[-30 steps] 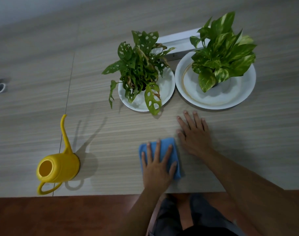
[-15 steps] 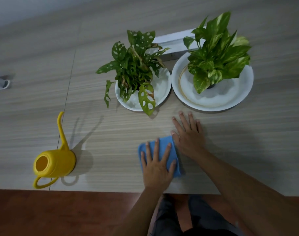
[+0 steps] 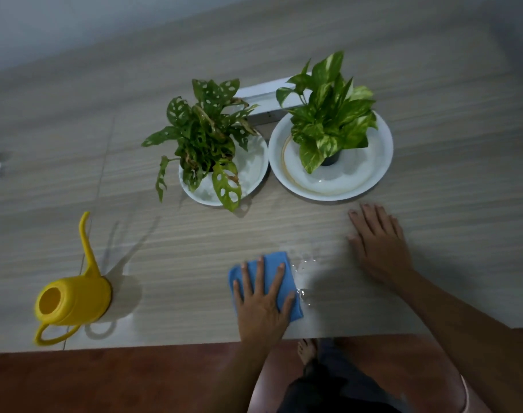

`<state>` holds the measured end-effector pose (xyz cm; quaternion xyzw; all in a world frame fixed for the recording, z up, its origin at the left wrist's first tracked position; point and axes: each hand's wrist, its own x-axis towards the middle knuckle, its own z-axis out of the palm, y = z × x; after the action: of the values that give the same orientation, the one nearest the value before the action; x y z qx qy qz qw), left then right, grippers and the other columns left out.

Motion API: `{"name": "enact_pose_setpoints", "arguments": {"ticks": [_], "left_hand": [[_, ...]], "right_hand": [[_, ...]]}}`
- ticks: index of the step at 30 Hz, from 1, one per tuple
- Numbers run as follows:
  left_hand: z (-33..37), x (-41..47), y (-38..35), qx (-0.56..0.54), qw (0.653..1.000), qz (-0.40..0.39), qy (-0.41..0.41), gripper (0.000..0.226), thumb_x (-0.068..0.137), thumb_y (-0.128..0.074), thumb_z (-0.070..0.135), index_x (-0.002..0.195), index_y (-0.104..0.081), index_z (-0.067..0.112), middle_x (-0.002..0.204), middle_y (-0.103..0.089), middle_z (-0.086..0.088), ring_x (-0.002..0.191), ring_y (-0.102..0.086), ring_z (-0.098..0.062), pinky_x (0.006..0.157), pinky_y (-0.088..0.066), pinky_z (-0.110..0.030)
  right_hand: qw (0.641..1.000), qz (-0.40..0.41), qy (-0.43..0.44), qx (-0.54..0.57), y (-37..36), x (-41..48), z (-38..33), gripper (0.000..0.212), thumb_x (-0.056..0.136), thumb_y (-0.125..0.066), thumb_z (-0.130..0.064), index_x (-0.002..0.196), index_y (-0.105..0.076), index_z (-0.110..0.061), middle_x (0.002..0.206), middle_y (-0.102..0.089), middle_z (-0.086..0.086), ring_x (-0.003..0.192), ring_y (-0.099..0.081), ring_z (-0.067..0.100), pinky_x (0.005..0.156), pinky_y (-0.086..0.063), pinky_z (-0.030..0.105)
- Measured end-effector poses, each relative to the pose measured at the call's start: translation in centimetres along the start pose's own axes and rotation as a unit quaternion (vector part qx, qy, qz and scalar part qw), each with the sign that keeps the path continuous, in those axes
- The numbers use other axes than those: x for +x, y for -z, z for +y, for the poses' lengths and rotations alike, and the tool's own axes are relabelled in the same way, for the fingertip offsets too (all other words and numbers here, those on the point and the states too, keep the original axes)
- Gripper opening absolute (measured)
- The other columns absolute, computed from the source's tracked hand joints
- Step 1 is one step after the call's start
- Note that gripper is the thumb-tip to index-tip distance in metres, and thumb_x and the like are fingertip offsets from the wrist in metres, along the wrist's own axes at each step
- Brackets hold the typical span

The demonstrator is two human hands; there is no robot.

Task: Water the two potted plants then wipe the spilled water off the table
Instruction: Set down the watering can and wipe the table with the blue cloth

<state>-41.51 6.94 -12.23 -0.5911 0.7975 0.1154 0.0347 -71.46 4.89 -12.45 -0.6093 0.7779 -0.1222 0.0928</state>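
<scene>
1. Two hands lie flat on the table point(image 3: 433, 84); the left hand point(image 3: 261, 302) is spread open, fingers splayed, pressing down on a folded blue cloth point(image 3: 276, 263) near the front edge; it grips nothing, only pins the cloth under its palm.
2. The right hand point(image 3: 379, 245) rests palm-down and open on bare wood, off to the right of the cloth and just in front of the larger plate point(image 3: 379, 174); it holds nothing.
3. Spilled water point(image 3: 306, 265) glints in small beads just beside the cloth's right edge, between the two hands; wiping looks under way but not finished.
4. Both potted plants stand behind the hands; the holed-leaf plant point(image 3: 203, 138) sits on the smaller plate point(image 3: 254, 171), the variegated plant point(image 3: 329, 114) on the larger; the two plates are nearly touching; the yellow watering can point(image 3: 72, 302) stands well apart at the left.
5. Risks, as I judge them: a sweep angled toward the front edge could push water onto the floor; a flat-palm press may smear the beads instead of soaking them up, since the cloth is small and folded.
6. A long forward stroke could knock the drooping leaf point(image 3: 226, 186) or nudge a plate; the larger plate appears to hold pooled water, which a bump might slop out; the right forearm crossing the wet patch could drag water further.
</scene>
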Motion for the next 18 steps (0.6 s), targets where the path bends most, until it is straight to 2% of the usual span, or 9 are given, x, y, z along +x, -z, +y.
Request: {"name": "enact_pose_setpoints", "arguments": {"ticks": [4,8,11,15,18], "left_hand": [[0.5,3.3,0.2,0.021,0.999,0.009,-0.041,0.070,0.096,-0.026,0.075,0.159,-0.014,0.047,0.172,-0.007,0.001,0.157,0.000,-0.036,0.124,-0.011,-0.059],[-2.9,1.0,0.0,0.013,1.000,0.023,0.013,0.069,0.097,-0.028,0.073,0.159,-0.016,0.046,0.172,-0.006,0.002,0.157,-0.002,-0.034,0.123,-0.014,-0.059],[-1.5,-3.2,-0.6,0.009,0.999,0.012,0.036,0.069,0.097,-0.025,0.073,0.160,-0.017,0.044,0.172,-0.007,0.000,0.157,-0.002,-0.037,0.122,-0.017,-0.063],[4.7,-2.2,-1.6,0.000,1.000,0.009,-0.024,0.069,0.096,-0.031,0.074,0.158,-0.020,0.046,0.171,-0.010,0.001,0.157,-0.003,-0.037,0.123,-0.013,-0.060],[4.5,2.6,-0.8,0.017,0.999,0.013,-0.046,0.069,0.096,-0.030,0.074,0.158,-0.017,0.048,0.172,-0.008,0.003,0.157,-0.001,-0.035,0.123,-0.012,-0.060]], "right_hand": [[0.999,0.001,0.009,-0.033,-1.0,-0.4,0.6,0.061,0.097,-0.034,-0.052,0.151,-0.039,-0.025,0.160,-0.032,0.006,0.147,-0.026,0.034,0.115,-0.022,0.053],[0.999,0.007,0.014,-0.039,-1.4,-0.6,0.9,0.061,0.096,-0.037,-0.051,0.151,-0.037,-0.025,0.161,-0.030,0.006,0.148,-0.024,0.033,0.116,-0.020,0.053],[0.999,0.009,0.012,-0.037,-1.4,-0.7,0.9,0.061,0.096,-0.036,-0.051,0.151,-0.038,-0.024,0.161,-0.030,0.006,0.148,-0.023,0.033,0.116,-0.019,0.053],[0.999,0.007,0.012,-0.033,-1.3,-0.5,0.8,0.062,0.096,-0.036,-0.050,0.152,-0.036,-0.025,0.162,-0.027,0.005,0.149,-0.021,0.033,0.117,-0.018,0.053],[0.999,0.005,0.014,-0.031,-1.3,-0.7,0.8,0.061,0.096,-0.036,-0.049,0.153,-0.035,-0.025,0.163,-0.026,0.005,0.149,-0.022,0.033,0.117,-0.018,0.053]]}}
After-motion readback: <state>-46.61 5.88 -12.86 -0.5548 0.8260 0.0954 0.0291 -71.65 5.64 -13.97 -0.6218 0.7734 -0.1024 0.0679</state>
